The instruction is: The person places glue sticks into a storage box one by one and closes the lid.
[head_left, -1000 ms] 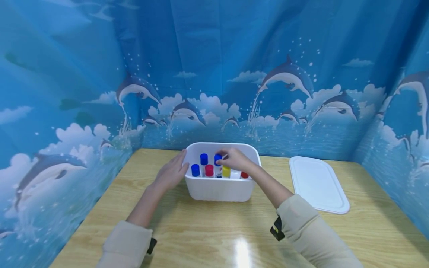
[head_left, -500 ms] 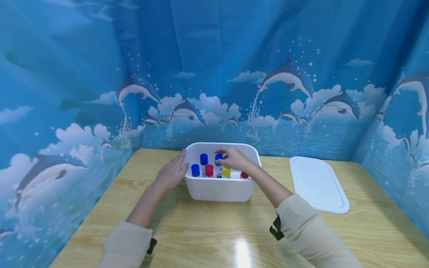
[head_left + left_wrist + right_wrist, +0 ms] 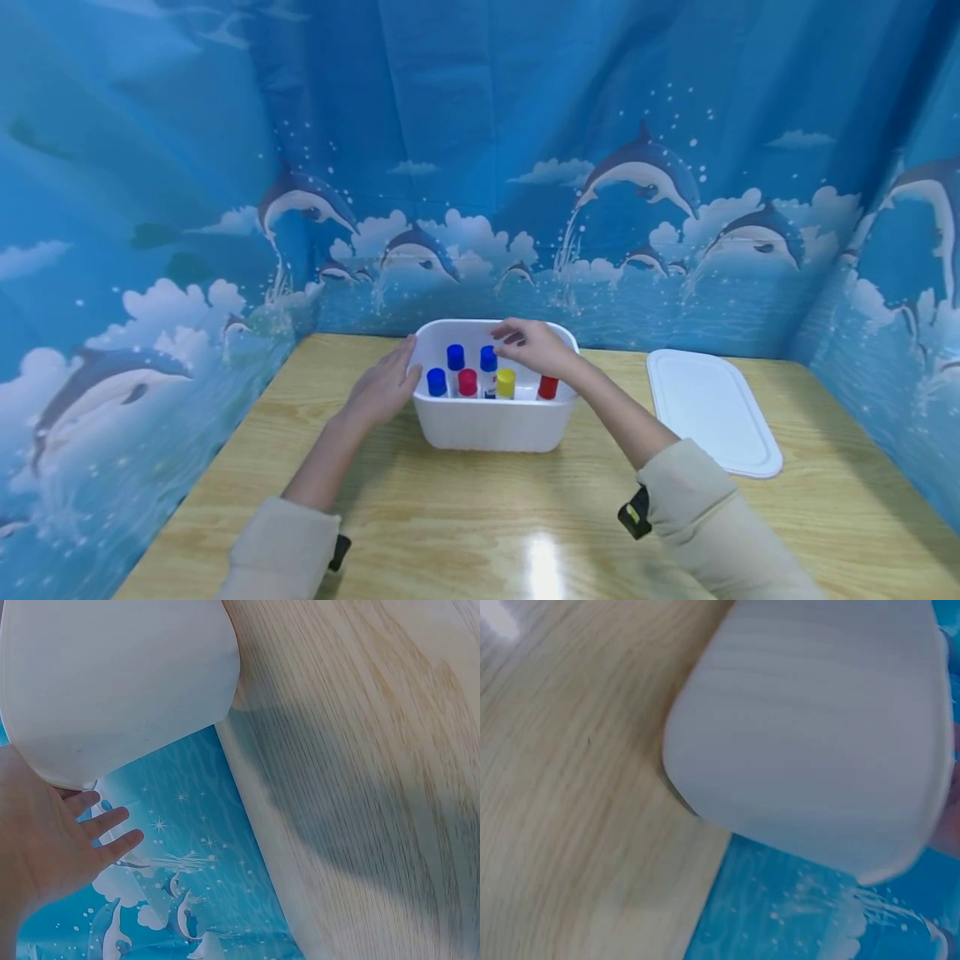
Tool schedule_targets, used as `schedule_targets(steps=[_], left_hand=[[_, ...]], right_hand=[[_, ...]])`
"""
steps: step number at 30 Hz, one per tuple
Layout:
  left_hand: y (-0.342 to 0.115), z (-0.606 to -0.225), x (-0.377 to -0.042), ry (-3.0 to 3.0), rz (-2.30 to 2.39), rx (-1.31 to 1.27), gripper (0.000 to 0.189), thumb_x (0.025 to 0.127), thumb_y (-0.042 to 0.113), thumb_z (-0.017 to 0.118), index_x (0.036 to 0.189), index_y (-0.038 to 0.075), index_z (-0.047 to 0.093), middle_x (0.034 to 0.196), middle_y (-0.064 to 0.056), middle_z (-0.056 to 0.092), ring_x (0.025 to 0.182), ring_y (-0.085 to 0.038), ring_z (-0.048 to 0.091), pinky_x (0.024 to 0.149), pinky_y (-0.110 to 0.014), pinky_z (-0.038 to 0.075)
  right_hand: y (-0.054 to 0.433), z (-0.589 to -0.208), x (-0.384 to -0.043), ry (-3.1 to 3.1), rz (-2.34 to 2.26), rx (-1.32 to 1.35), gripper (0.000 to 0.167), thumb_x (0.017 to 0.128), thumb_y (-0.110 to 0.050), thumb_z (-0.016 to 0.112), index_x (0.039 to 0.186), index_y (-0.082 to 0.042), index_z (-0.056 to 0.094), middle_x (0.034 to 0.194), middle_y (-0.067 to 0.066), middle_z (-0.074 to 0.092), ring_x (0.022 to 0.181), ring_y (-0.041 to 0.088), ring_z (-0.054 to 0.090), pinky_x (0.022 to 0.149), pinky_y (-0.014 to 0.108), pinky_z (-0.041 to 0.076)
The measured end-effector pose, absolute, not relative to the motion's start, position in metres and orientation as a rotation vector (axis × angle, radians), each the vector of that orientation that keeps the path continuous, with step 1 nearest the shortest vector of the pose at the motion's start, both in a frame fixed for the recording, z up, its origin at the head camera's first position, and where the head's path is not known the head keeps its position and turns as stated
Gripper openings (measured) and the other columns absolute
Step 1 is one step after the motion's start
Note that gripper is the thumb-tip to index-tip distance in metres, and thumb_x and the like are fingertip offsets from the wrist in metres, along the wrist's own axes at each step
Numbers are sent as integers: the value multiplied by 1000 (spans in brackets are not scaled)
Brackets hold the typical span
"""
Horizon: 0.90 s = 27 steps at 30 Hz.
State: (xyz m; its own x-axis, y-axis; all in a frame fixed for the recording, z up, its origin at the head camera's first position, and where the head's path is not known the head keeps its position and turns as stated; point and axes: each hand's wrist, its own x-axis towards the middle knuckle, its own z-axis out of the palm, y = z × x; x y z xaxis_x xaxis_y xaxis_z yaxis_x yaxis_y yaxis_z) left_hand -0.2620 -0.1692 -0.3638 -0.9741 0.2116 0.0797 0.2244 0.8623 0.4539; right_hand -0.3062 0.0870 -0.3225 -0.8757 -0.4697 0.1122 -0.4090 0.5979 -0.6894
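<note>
In the head view, a white plastic bin (image 3: 491,427) holds several upright white tubes with coloured caps. Blue caps top a front-left tube (image 3: 437,382), a rear-left tube (image 3: 455,357) and a middle tube (image 3: 489,359). Others have a pink-red cap (image 3: 468,382), a yellow cap (image 3: 506,383) and a red cap (image 3: 548,387). My left hand (image 3: 381,385) rests against the bin's left end, fingers extended; the left wrist view shows this hand (image 3: 52,836) spread beside the bin wall (image 3: 124,675). Above the bin's right half, my right hand (image 3: 536,346) holds nothing, its fingers loosely bent near the middle tube.
A white lid (image 3: 712,412) lies flat on the wooden table (image 3: 450,517), right of the bin. Behind and at both sides hangs a blue dolphin-print curtain (image 3: 465,167). In the right wrist view the bin's wall (image 3: 802,742) fills the centre.
My right hand has let go of the middle blue-capped tube and moved up and slightly right. The yellow and red caps show more fully. My left hand stays in place.
</note>
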Motion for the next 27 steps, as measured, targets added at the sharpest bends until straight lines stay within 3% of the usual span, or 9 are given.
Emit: schedule_targets(steps=[8, 14, 18, 21, 24, 27], left_hand=[[-169, -365, -262, -2987, -769, -362, 60, 99, 37, 28, 148, 7, 8, 152, -10, 10, 137, -27, 11, 107, -46, 17], [-170, -366, -262, -2987, -768, -378, 60, 99, 37, 27, 148, 7, 7, 152, -10, 10, 137, -27, 11, 107, -46, 16], [-170, -366, -262, -2990, -769, -377, 61, 99, 37, 27, 148, 7, 6, 152, -10, 9, 137, -28, 11, 108, -46, 16], [-170, -365, -262, -2995, -776, -374, 61, 99, 38, 27, 148, 8, 6, 152, -10, 9, 137, -27, 10, 108, -46, 16], [-170, -363, -261, -2999, -784, -373, 61, 100, 38, 27, 148, 8, 5, 152, -9, 8, 137, -27, 10, 108, -46, 16], [-170, -362, -260, -3002, -784, -365, 61, 100, 38, 26, 148, 9, 4, 152, -9, 8, 137, -27, 9, 108, -46, 15]], right_hand=[[165, -287, -269, 2882, -1379, -765, 33, 92, -24, 58, 120, -6, 58, 117, 12, 58, 104, 25, 55, 84, 42, 49], [241, -299, -237, 3113, -1329, -568, 37, 94, -30, 52, 122, -5, 56, 116, 14, 58, 105, 28, 53, 80, 45, 48], [288, -324, -221, 3272, -1283, -364, 36, 95, -26, 52, 120, 0, 57, 112, 16, 59, 98, 8, 53, 77, 20, 47], [317, -345, -213, 3351, -1340, -223, 32, 93, -19, 55, 115, 4, 58, 102, 3, 62, 86, -12, 47, 70, 4, 40], [341, -365, -207, 3370, -1407, -96, 33, 92, -17, 57, 113, 8, 57, 93, -19, 56, 81, -19, 44, 68, 1, 38], [363, -387, -205, 3344, -1451, 26, 34, 92, -20, 57, 114, 6, 58, 92, -22, 56, 80, -20, 44, 67, 1, 38]])
